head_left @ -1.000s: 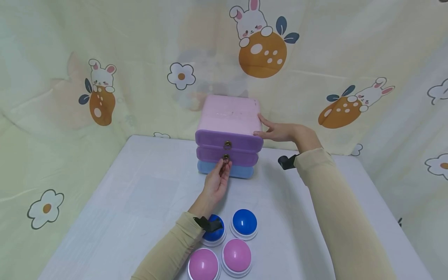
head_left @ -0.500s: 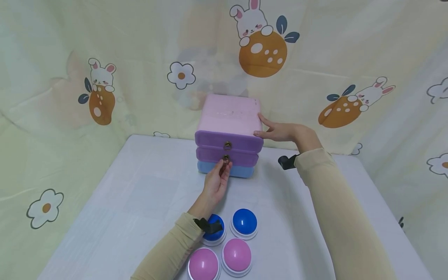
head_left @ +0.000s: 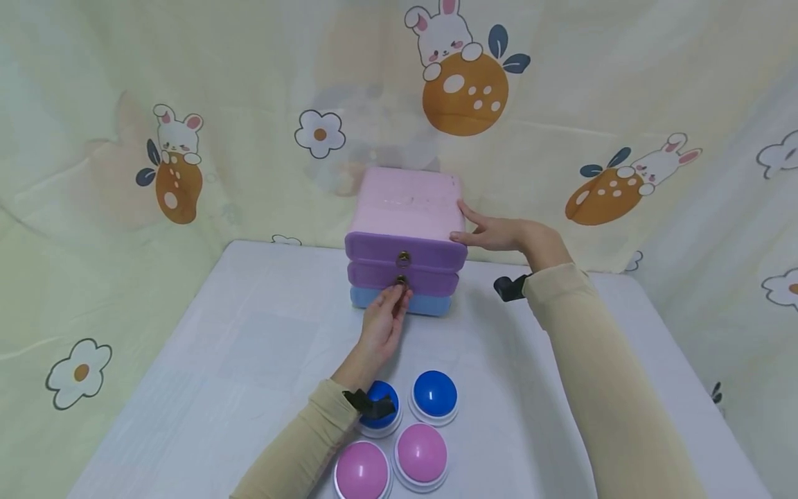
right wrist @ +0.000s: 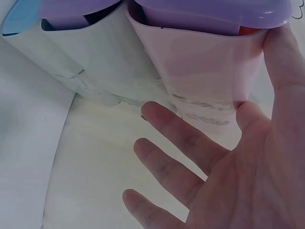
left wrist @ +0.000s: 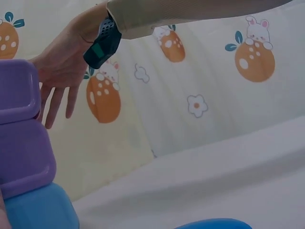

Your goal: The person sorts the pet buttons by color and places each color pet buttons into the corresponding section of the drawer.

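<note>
A small drawer unit [head_left: 408, 204] with a pink top stands at the back of the table, its three drawer fronts stacked one above another. The top drawer [head_left: 374, 249] and middle drawer [head_left: 430, 278] are purple; the bottom drawer [head_left: 433, 305] is light blue. My left hand [head_left: 382, 329] pinches the ring pull of the middle drawer, largely hiding it. Another ring pull [head_left: 404, 258] hangs on the top drawer. My right hand [head_left: 499, 234] steadies the unit's upper right side, thumb and index finger touching it. In the right wrist view, its other fingers [right wrist: 167, 171] are spread and relaxed.
Two blue domed push buttons [head_left: 435, 394] and two pink domed push buttons [head_left: 422, 454] on white bases stand near the table's front, with the left forearm over one blue one. A rabbit-print cloth [head_left: 262, 173] hangs right behind the white table [head_left: 268, 346].
Both hands keep their places on the drawer unit, and the drawers show no clear movement. Only the head view has shifted slightly.
</note>
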A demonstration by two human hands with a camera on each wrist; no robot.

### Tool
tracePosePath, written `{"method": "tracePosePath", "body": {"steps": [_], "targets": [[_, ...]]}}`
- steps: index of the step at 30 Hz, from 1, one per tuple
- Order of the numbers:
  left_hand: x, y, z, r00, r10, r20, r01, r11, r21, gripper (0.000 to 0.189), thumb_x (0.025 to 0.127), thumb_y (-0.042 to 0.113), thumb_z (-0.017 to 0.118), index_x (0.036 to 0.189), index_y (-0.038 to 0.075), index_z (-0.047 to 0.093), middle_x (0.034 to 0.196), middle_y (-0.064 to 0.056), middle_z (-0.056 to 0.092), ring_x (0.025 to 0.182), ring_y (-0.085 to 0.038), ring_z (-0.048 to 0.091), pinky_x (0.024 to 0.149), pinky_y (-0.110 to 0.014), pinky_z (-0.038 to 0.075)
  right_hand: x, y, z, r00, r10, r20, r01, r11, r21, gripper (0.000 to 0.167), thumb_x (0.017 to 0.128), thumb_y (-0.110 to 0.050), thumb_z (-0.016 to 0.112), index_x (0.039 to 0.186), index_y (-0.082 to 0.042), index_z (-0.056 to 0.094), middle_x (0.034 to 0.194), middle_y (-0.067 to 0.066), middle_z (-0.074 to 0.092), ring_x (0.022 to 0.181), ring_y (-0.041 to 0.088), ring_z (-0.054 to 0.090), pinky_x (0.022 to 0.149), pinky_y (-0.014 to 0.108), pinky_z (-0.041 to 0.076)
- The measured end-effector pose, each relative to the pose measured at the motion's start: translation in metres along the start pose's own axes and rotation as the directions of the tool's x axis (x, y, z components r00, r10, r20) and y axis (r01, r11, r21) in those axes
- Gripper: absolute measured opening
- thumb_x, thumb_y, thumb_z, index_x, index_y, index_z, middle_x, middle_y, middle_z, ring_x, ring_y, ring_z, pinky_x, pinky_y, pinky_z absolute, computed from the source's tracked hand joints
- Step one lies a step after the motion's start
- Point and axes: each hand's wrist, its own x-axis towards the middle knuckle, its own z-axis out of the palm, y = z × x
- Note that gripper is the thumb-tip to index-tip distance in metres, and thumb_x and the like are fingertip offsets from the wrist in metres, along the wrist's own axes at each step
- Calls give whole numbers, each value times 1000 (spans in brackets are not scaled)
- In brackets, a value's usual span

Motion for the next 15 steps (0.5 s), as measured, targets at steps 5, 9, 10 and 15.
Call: {"method": "tracePosePath", "body": {"steps": [5,9,10,15], "targets": [[2,2,2,999,30,-10,-30,998,52,6,95,8,54,96,6,59,102,-3,61,94,-11,60,86,-18,49,1,0,0,1000,-23,13,23,1000,-1,94,86,-70,42,146,-37,-22,155,24,19,142,44,18,109,69,13],[3,4,3,999,31,-20,-30,998,52,7,95,6,54,94,5,61,100,-3,60,93,-11,59,86,-18,50,1,0,0,999,-36,32,36,999,-17,102,85,-68,49,147,-33,-23,158,17,13,144,41,13,110,68,12],[3,5,3,999,27,-21,-26,998,54,7,95,6,54,94,4,61,100,-3,60,93,-11,60,87,-18,50,1,0,0,999,-41,31,42,999,-20,105,84,-66,53,147,-32,-24,159,15,9,145,40,11,111,67,12],[3,8,5,1000,23,-18,-22,998,66,8,95,6,54,98,4,61,100,-2,60,94,-11,60,89,-19,49,1,-3,-2,997,-77,-23,75,994,-74,119,77,-59,68,149,-24,-21,161,11,-3,147,36,0,113,64,12]]}}
